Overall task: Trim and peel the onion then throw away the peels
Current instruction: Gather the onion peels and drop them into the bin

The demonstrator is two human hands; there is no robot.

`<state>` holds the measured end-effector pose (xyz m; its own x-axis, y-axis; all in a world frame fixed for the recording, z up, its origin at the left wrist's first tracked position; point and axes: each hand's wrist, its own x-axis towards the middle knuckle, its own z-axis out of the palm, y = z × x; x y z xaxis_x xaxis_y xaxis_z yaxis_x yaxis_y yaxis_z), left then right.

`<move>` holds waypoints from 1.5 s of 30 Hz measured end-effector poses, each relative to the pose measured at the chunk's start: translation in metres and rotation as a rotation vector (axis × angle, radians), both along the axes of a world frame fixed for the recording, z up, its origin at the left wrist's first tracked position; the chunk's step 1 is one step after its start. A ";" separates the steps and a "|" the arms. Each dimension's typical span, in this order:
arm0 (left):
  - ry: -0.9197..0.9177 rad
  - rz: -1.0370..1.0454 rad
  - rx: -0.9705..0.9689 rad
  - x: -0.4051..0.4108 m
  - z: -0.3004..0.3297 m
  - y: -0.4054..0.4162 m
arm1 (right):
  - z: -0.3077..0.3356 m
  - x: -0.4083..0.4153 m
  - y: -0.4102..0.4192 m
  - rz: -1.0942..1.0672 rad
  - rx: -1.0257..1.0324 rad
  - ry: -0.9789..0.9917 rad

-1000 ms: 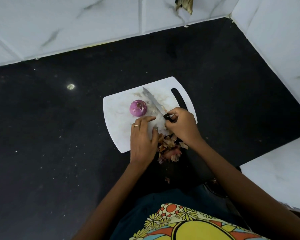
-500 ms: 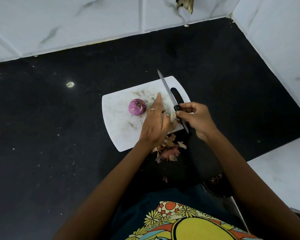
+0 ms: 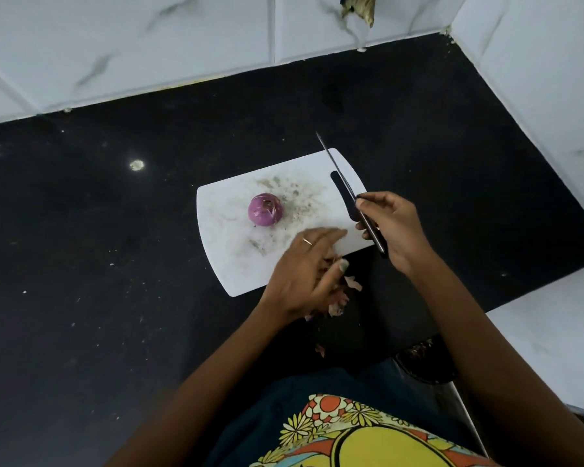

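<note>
The white cutting board lies near the middle of the black bench, with plenty of bare dark surface to its left and behind it up to the tiled wall, and a narrower strip on the right before the side wall closes in. The peeled purple onion sits alone on the board's left half, well apart from both hands. The left hand rests across the board's near edge, fingers fairly straight and cupped over the heap of peels that spills off that edge onto the bench; I can't tell whether it grips any. One loose scrap lies nearer the body. The right hand holds the knife by its dark handle, fingers curled round it, blade pointing away over the board's handle slot and past the far edge. Compared with half a second ago, the left hand has slid back from beside the onion toward the peels, while the knife has stayed lifted to the right; a second ago the blade lay down on the board.
</note>
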<state>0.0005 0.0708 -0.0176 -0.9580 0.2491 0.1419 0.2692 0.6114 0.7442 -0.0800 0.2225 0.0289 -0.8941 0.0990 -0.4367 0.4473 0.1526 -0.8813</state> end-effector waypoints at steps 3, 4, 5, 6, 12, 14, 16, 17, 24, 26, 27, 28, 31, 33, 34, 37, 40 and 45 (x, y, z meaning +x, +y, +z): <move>-0.087 0.110 -0.101 -0.024 -0.004 -0.001 | 0.003 -0.003 0.000 -0.016 -0.010 0.007; -0.132 0.092 -0.187 -0.031 -0.007 0.000 | 0.005 -0.004 -0.001 -0.013 -0.015 0.010; -0.155 0.048 -0.278 -0.037 -0.009 0.001 | 0.006 -0.004 -0.002 -0.009 -0.023 0.012; -0.151 -0.017 -0.364 -0.039 -0.011 0.002 | 0.007 -0.005 -0.002 -0.006 -0.027 0.017; -0.053 -0.352 -0.374 0.006 -0.021 0.012 | 0.006 -0.006 -0.003 0.075 0.042 0.068; -0.051 -0.296 -0.178 0.022 -0.021 0.011 | 0.003 -0.004 -0.004 0.102 0.064 0.067; -0.004 -0.153 -0.061 0.026 -0.017 0.007 | -0.001 -0.003 -0.007 0.123 0.090 0.067; 0.011 -0.065 -0.054 0.023 -0.014 0.005 | -0.003 -0.002 -0.009 0.130 0.102 0.069; -0.160 0.115 -0.450 -0.020 -0.016 -0.001 | -0.009 -0.006 -0.015 0.116 0.146 0.094; -0.144 -0.008 -0.447 -0.014 -0.018 0.006 | -0.011 -0.007 -0.012 0.122 0.157 0.099; -0.129 -0.078 -0.398 -0.009 -0.018 0.007 | -0.012 -0.008 -0.010 0.129 0.172 0.105; -0.120 -0.140 -0.319 -0.003 -0.016 0.008 | -0.014 -0.008 -0.008 0.140 0.197 0.116; -0.104 -0.125 0.006 0.020 -0.009 0.004 | -0.020 -0.011 -0.009 0.202 0.310 0.172; -0.091 0.018 0.209 0.029 -0.006 -0.001 | -0.027 -0.016 -0.015 0.254 0.392 0.226; -0.094 0.077 0.274 0.031 -0.006 -0.003 | -0.030 -0.018 -0.020 0.288 0.428 0.259; -0.092 0.200 0.373 0.029 -0.008 -0.009 | -0.040 -0.026 -0.032 0.364 0.511 0.355; -0.084 0.296 0.426 0.025 -0.011 -0.016 | -0.044 -0.031 -0.036 0.386 0.597 0.421; -0.064 0.372 0.453 0.025 -0.015 -0.021 | -0.046 -0.028 -0.016 0.403 0.694 0.423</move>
